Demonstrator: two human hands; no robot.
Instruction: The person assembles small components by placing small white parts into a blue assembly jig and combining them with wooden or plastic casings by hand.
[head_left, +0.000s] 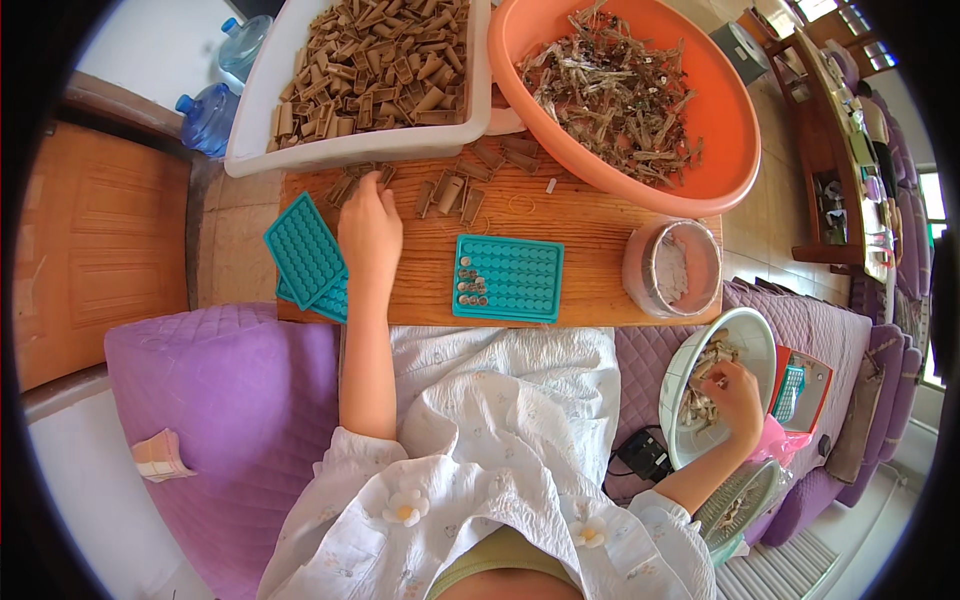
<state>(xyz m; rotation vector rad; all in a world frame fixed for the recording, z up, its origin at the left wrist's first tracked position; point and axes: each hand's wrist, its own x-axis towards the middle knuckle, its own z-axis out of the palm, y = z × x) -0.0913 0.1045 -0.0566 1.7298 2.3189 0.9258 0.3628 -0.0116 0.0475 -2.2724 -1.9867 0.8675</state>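
My left hand (370, 225) reaches to the table's far left, fingers bent down among small brown trough-shaped pieces (343, 188). Whether a piece is between its fingertips is hidden. More brown pieces (452, 192) lie to its right. My right hand (736, 400) is over a pale green basin (757, 340) of small light-coloured pieces (697, 408), its fingers pinched together around something small. On the table before me lies a teal tray (515, 280) with rows of round hollows; several at its left hold small round silvery pieces. Other teal trays (303, 250) overlap beside my left forearm.
Beyond the trays stand a white tub (245, 135) heaped with brown pieces and an orange basin (735, 165) of tangled clear strips. A tub of whitish material (640, 265) sits at the table's right edge. A red box (815, 375) and a green basket (765, 490) flank the pale basin.
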